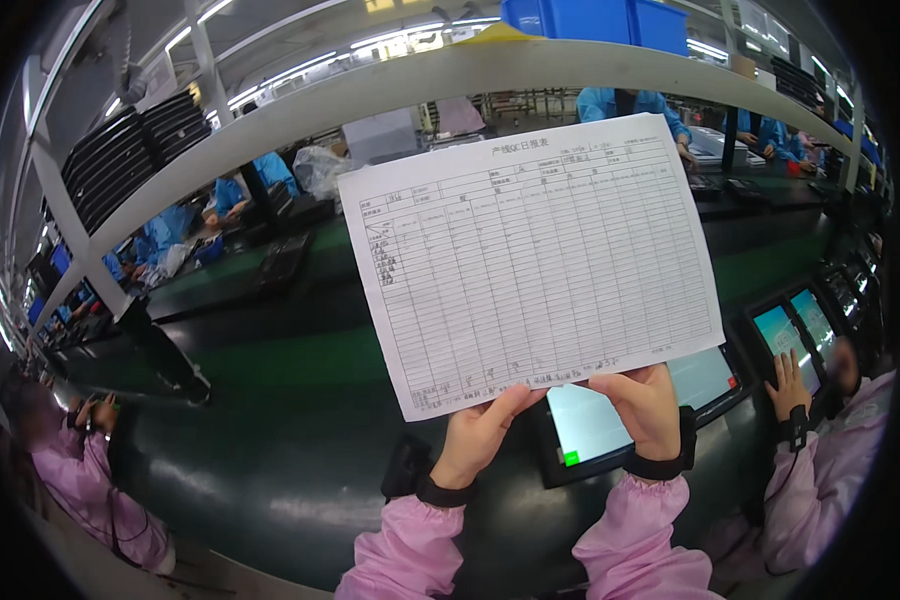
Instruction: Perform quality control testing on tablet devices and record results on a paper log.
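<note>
Held up over a dark green bench (pixel 300 450): a white sheet of paper (pixel 535 265) ruled into a table of rows and columns, tilted slightly anticlockwise. Left hand (pixel 480 430) pinching the sheet's lower edge between thumb and fingers; right hand (pixel 650 405) pinching the same edge just beside it. Both in pink sleeves (pixel 410 550) with black wrist straps (pixel 445 492). Below the paper, flat on the bench, a tablet (pixel 595 425) with a lit pale screen, partly hidden behind the right hand. At right, a co-worker's hand (pixel 790 385) resting spread at a second lit tablet (pixel 785 335). At far left, another person in pink (pixel 90 480). Beyond, a white shelf beam (pixel 370 100), blue bins (pixel 595 20) on top, workers in blue coats (pixel 250 185) at distant benches.
</note>
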Available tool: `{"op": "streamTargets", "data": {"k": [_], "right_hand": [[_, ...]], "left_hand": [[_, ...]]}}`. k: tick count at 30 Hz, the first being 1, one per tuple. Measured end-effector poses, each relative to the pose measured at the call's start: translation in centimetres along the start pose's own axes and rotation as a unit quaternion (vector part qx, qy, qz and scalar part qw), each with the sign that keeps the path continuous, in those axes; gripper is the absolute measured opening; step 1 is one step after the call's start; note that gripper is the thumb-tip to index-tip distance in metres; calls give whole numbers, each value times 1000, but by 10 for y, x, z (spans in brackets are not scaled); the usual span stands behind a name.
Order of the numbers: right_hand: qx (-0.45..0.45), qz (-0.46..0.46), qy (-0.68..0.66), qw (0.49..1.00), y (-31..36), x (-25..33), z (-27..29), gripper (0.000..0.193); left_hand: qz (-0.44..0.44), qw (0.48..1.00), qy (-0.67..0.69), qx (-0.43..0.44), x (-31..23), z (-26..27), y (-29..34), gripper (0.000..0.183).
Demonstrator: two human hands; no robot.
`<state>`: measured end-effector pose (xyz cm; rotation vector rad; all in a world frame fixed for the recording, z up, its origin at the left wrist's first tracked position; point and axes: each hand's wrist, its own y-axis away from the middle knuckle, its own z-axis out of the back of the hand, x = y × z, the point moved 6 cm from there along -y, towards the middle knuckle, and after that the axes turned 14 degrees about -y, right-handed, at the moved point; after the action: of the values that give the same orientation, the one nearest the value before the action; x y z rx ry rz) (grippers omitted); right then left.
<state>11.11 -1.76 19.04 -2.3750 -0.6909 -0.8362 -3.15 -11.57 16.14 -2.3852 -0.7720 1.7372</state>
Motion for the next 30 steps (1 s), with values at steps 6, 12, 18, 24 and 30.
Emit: {"op": "streamTargets", "data": {"k": [6, 12, 18, 24, 30], "right_hand": [[86, -81, 71, 991, 10, -45, -23, 43], [33, -135, 249, 959, 92, -71, 41, 34], [-60, 24, 535, 843, 189, -56, 48, 16], [-79, 30, 514, 854, 194, -49, 31, 22], [-93, 64, 489, 865, 195, -52, 38, 20]], "left_hand": [[35, 996, -6, -76, -1, 53, 35, 39], [7, 992, -37, -119, -7, 99, 45, 37], [26, 979, -93, -181, 14, 188, 8, 36], [62, 969, -135, -197, 46, 305, -44, 32], [-151, 434, -728, -509, 34, 311, -21, 39]]}}
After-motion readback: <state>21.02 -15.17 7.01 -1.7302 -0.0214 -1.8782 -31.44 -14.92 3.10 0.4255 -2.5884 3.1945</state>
